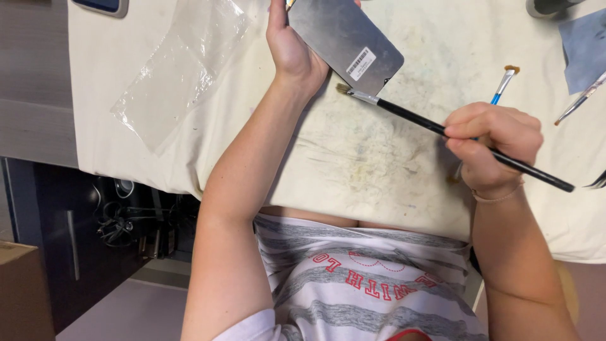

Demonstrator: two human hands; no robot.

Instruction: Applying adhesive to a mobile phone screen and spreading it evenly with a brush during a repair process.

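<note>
Item: grey metal plate (344, 38), rounded corners, white barcode sticker on its face. My left hand (287, 47) was closed on its edge and kept it tilted up off the worktop (379, 158), probably so the lower edge stood free for brushing.

Item: long black-handled brush (442, 129), silver ferrule. My right hand (492, 145) pinched it mid-handle like a pen, the bristle tip at the plate's lower corner; whether it touched I could not tell. The two hands were well apart, each clamped on its own thing.

Item: blue-handled brush (505, 82), lying on the worktop just beyond my right hand, partly hidden by it, near enough for a swap.

Item: cream cloth covering the worktop, smeared with grey and yellowish marks between my arms, seemingly from wiping.

Item: clear plastic bag (177, 69), flat, left of the plate, out of the way.

Item: grey cloth (584, 53) and another thin brush (581, 101), far right.
</note>
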